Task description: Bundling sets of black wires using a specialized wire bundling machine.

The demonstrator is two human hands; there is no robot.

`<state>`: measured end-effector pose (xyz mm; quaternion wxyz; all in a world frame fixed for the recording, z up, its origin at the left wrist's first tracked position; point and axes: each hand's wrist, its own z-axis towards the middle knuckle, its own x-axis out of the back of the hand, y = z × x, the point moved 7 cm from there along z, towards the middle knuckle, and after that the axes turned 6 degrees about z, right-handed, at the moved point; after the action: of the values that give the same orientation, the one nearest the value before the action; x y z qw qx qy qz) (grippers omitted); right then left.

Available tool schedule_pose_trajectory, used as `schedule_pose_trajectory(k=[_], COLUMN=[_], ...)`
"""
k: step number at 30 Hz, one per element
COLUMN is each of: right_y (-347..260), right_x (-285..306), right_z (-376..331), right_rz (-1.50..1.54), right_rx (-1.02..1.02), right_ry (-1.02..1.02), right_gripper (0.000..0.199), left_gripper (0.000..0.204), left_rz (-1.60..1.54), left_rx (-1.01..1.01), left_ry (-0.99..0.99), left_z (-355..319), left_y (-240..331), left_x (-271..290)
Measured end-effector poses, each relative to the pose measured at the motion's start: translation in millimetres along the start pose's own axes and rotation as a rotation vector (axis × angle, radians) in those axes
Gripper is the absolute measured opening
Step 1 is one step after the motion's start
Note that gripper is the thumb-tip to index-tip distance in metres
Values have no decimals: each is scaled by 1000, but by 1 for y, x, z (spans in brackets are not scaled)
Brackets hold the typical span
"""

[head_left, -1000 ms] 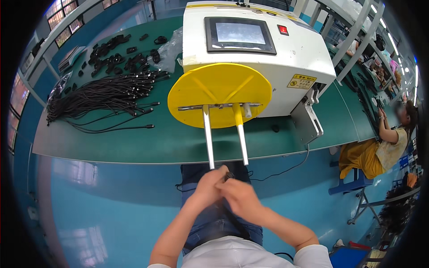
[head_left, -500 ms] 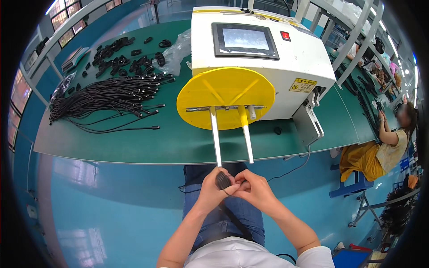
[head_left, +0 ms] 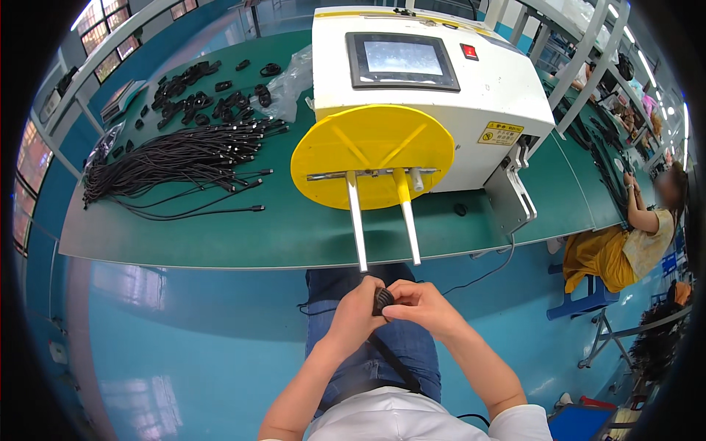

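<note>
You have the wound black cable [head_left: 382,300] between your 2 hands, over your lap and just beyond the counter's [head_left: 184,242] near edge. Your left hand [head_left: 357,310] is curled around it from the left; your right hand [head_left: 421,303] pinches at its right side, thumb and fingers bent in — the exact fingertip contact is too small to tell. Near your hands are the tips of 2 rods [head_left: 356,224] projecting from the yellow disc [head_left: 323,156] on the white machine [head_left: 478,84]. To your left lie a bundle of black cables [head_left: 176,158] and, behind it, small black coils [head_left: 176,84] — a clear plastic bag [head_left: 293,92] beside them.
</note>
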<state>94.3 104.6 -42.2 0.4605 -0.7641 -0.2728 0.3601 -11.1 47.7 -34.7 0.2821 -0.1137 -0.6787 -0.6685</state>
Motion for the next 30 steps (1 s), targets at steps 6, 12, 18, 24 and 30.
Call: schedule_pose_trajectory(k=[6, 12, 18, 24, 30], right_y=[8, 10, -2, -7, -14], right_x=[-11, -7, -7, -6, -7], right_z=[-3, -8, -14, -13, -15], right_rz=[150, 368, 333, 274, 222], right_rx=[70, 111, 133, 189, 282], right_ry=[64, 68, 130, 189, 162], right_gripper=[18, 10, 9, 5, 7], left_gripper=[44, 46, 53, 40, 31], left_rz=[4, -137, -587, -725, -781], left_rx=[-33, -147, -141, 27, 131], left_ry=[-20, -99, -217, -80, 252], left_z=[0, 2, 5, 7, 6], left_y=[2, 5, 10, 8, -10], left_x=[1, -1, -11, -11, -5])
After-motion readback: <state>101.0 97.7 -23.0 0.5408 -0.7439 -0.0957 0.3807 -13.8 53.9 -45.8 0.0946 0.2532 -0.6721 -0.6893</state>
